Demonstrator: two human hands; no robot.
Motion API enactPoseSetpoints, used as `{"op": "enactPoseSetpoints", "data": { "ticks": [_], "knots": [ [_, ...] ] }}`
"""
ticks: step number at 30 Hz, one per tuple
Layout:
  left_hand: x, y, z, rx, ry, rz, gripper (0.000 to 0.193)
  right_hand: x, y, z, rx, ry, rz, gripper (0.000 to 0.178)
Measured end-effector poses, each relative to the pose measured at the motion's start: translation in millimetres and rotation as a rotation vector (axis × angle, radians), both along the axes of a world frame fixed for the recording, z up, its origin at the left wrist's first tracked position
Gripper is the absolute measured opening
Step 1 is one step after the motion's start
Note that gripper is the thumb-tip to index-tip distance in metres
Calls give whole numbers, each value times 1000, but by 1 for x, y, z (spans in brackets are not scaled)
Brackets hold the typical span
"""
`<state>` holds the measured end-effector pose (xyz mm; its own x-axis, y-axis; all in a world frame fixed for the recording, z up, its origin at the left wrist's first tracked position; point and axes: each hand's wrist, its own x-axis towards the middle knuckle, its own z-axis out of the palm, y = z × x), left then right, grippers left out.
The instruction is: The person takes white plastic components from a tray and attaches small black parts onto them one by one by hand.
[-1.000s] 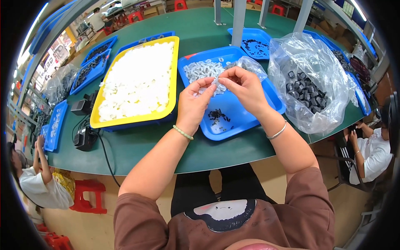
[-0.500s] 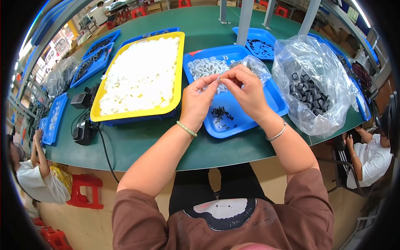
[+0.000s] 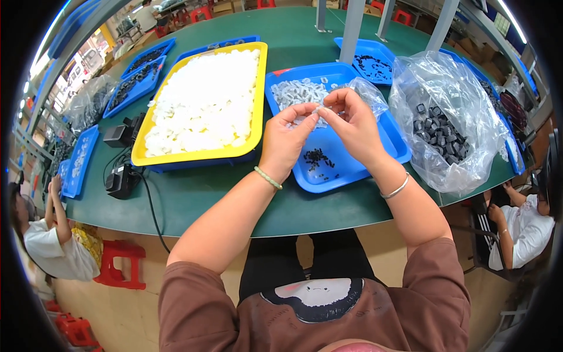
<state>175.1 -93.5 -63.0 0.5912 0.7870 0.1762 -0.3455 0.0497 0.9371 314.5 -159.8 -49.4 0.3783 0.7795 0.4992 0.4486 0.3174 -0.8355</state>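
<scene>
My left hand (image 3: pixel 285 138) and my right hand (image 3: pixel 356 126) meet fingertip to fingertip above a blue tray (image 3: pixel 387 154). Both pinch a small clear plastic piece (image 3: pixel 318 110) between them; its exact shape is too small to make out. Behind the hands, the tray's far part holds a heap of small translucent white plastic pieces (image 3: pixel 298 92) and a clear plastic bag (image 3: pixel 369 97). In its near part lies a little pile of tiny black parts (image 3: pixel 316 158).
Left stands a yellow tray (image 3: pixel 138 151) full of white pieces. A clear bag of black square parts (image 3: pixel 440 132) lies right. Black devices with cables (image 3: pixel 121 180) rest on the green table (image 3: pixel 193 211). Metal posts (image 3: pixel 350 32) rise behind. Co-workers sit left (image 3: pixel 58 249) and right (image 3: pixel 521 229).
My fingertips have shifted slightly, with the clear piece still pinched between them. The whole view has moved a little, so the trays appear slightly farther right.
</scene>
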Motion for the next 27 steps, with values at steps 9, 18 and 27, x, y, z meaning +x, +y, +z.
{"op": "enactPoseSetpoints", "data": {
  "ticks": [9, 18, 27],
  "knots": [
    [5, 4, -12, 169, -43, 24, 14, 14, -12, 14, -211, 115, 268, 12],
    [4, 2, -10, 250, 29, 19, 15, 17, -15, 14, -283, 80, 295, 8],
    [3, -1, -11, 331, 98, -46, 12, 20, -20, 17, -324, -53, 289, 9]
  ]
}}
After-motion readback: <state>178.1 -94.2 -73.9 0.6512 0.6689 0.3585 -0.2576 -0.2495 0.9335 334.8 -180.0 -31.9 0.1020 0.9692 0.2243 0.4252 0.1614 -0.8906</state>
